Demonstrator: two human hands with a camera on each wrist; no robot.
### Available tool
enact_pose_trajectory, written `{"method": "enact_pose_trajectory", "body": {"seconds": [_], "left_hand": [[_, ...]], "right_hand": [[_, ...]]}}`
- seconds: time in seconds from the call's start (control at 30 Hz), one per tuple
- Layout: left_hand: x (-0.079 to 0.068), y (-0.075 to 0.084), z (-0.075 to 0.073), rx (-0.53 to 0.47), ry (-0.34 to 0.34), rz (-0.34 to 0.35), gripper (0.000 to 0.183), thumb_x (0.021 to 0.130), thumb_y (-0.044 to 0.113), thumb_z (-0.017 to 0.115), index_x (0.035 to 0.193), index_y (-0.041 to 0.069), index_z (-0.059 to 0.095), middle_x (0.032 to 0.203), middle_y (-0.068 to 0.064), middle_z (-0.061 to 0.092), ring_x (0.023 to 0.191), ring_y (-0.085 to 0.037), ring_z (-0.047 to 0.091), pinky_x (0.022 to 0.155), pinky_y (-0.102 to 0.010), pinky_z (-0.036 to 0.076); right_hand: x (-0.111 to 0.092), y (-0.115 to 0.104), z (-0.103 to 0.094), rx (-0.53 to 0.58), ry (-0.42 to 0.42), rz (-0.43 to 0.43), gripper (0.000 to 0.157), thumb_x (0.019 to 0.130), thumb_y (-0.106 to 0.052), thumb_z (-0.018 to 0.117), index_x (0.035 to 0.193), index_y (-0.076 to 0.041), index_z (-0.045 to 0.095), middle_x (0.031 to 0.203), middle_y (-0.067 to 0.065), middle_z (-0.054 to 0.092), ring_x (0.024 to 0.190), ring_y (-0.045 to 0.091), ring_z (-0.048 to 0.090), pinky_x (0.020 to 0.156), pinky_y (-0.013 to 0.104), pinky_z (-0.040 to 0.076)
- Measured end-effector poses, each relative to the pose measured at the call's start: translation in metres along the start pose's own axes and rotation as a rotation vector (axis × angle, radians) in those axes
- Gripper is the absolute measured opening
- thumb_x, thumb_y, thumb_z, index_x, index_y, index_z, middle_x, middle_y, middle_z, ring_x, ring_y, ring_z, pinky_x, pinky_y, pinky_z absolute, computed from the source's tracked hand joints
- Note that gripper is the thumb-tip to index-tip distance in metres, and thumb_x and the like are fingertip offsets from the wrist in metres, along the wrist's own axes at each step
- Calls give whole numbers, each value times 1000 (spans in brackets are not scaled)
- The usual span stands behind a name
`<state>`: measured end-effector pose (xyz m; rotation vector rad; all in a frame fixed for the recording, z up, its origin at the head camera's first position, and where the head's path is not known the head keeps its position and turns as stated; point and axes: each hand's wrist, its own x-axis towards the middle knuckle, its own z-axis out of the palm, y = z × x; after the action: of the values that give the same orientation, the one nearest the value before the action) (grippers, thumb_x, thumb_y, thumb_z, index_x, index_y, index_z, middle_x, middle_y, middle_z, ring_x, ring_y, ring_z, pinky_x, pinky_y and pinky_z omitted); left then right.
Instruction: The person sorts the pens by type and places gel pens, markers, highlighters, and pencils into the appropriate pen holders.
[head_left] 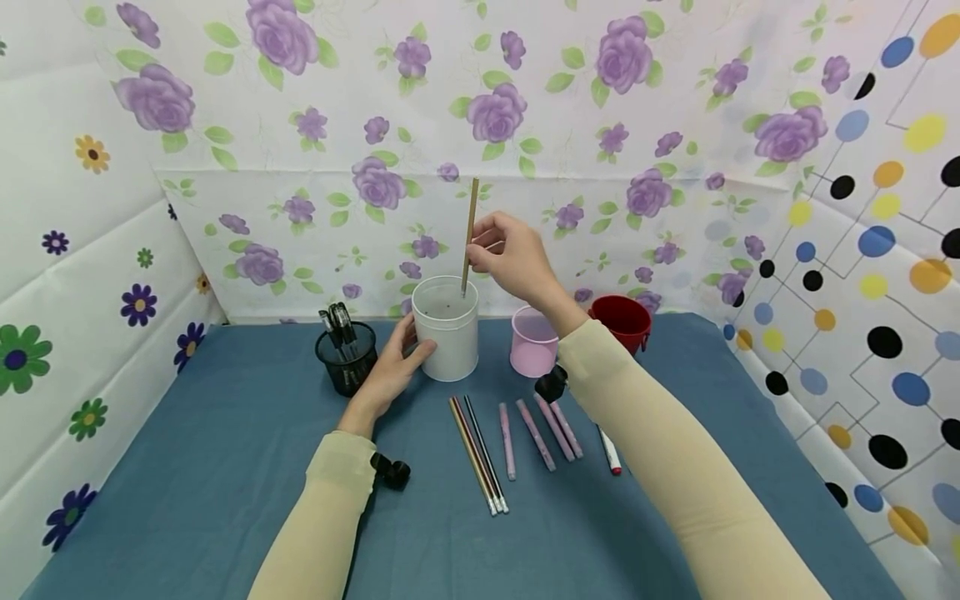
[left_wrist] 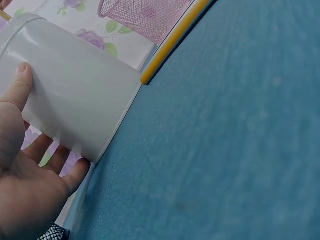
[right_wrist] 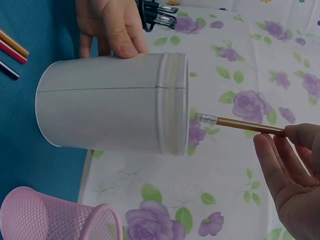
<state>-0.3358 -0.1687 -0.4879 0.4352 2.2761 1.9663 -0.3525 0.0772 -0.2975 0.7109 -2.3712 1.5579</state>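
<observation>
1. A blue cloth (head_left: 187,492) is lying under the upright white canister (head_left: 453,348).
2. The left hand (head_left: 390,367) is gripping the canister's side, thumb and fingers partly around it.
3. The right hand (head_left: 517,257) is pinching a yellowish pencil (head_left: 472,208) between thumb and fingertips.
4. The pencil is pointing eraser-down, just above the canister's mouth.

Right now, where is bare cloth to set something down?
Blue cloth is bare outside the left sleeve, outside the right sleeve, and between them in front of the pencils. Crowded: beside the white canister, and from pencils to marker.
</observation>
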Motion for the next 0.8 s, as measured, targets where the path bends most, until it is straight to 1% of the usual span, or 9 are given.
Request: {"method": "enact_pose_trajectory", "body": {"seconds": [0.17,0.3,0.43,0.53,0.67,0.8], "left_hand": [[0,-1,0,11,3,10,76,110,41,59,172,32,15,176,-7,21,162,-34,19,127,-63,26],[0,-2,0,14,10,16,76,110,42,59,172,32,16,176,-8,22,162,-35,19,127,-64,26],[0,-3,0,16,11,3,77,110,43,59,172,32,15,176,-8,22,162,-35,20,127,-64,26],[1,-3,0,11,9,-9,77,110,43,59,172,32,14,176,-8,21,162,-35,19,127,-64,26],[1,2,0,-6,3,-25,77,111,37,58,172,28,13,176,-10,19,163,-36,17,127,-64,24],[-2,12,1,-7,-5,-42,77,112,32,58,173,22,13,176,-13,19,163,-38,16,128,-64,24]], "right_hand": [[2,7,7,-10,-23,31,16,102,-4,71,117,0,67,106,17,74,91,31,77,81,34,66],[3,11,12,-12,-37,56,17,102,-5,72,117,0,67,107,18,74,92,30,77,80,31,66],[4,18,15,5,-44,86,17,102,-5,72,117,-1,66,107,18,73,93,29,77,79,30,66],[5,24,18,28,-64,110,17,102,-6,71,118,-1,66,108,17,73,93,29,77,79,30,66],[5,30,23,46,-108,135,19,103,-7,71,119,-1,65,110,18,73,95,31,77,82,34,66],[4,34,28,22,-134,159,20,103,-8,71,121,-2,66,111,17,73,95,31,77,83,36,66]]}}
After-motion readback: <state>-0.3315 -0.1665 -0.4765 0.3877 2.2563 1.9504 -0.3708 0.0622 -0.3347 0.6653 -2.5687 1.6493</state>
